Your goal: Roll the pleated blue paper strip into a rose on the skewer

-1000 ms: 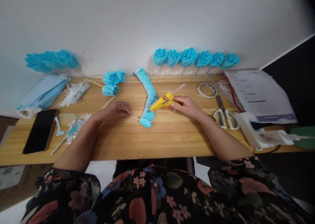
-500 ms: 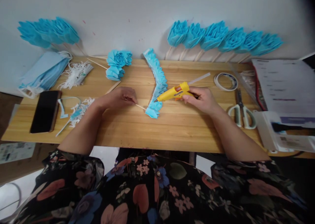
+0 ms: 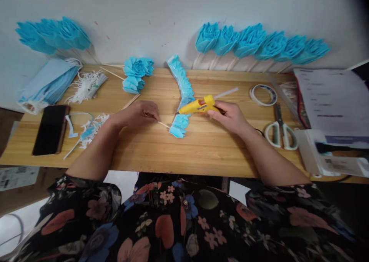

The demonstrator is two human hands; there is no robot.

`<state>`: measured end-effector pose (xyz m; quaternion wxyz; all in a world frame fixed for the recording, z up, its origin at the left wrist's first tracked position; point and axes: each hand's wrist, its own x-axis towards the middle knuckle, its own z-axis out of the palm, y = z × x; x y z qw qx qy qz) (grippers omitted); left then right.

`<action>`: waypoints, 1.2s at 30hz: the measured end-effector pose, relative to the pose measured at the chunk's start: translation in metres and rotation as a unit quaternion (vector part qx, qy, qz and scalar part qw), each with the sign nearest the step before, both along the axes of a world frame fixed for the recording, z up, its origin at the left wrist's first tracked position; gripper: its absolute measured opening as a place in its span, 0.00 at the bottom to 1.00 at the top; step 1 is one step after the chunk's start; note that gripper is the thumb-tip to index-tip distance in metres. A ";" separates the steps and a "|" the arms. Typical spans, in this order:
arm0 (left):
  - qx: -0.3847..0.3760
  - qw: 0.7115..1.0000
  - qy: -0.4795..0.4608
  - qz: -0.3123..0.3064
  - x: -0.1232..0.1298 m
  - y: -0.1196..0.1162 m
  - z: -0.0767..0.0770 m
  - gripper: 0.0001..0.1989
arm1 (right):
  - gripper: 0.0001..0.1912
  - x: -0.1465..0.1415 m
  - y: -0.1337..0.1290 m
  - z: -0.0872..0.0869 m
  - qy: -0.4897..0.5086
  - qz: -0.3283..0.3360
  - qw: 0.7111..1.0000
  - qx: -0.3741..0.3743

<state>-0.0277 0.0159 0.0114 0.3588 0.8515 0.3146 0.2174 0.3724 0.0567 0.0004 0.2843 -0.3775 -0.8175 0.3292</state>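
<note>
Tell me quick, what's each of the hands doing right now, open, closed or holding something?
Left hand: closed, holding a thin stick.
Right hand: closed, holding a yellow glue gun.

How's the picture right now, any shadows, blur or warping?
Head view: soft, fairly even light, with faint shadows on the wall beside the blue flowers; head view: the print on the paper is too soft to read, though the glue gun shows clearly; head view: a dark blur covers the upper right corner, and wide-angle warping seems to stretch the edges.

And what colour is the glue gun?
The glue gun is yellow, clearest in the head view.
</note>
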 end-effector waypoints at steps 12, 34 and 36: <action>0.008 1.000 -0.007 -0.003 0.001 0.000 -0.002 0.22 | 0.26 0.017 0.005 0.019 -0.025 -0.027 0.999 -0.030; -0.004 1.000 -0.004 0.004 -0.001 0.002 -0.004 0.18 | 0.23 0.024 0.007 0.020 -0.035 -0.047 0.998 -0.012; -0.009 1.000 0.002 0.010 -0.001 0.002 -0.003 0.19 | 0.24 0.024 0.007 0.019 -0.025 -0.049 0.998 -0.021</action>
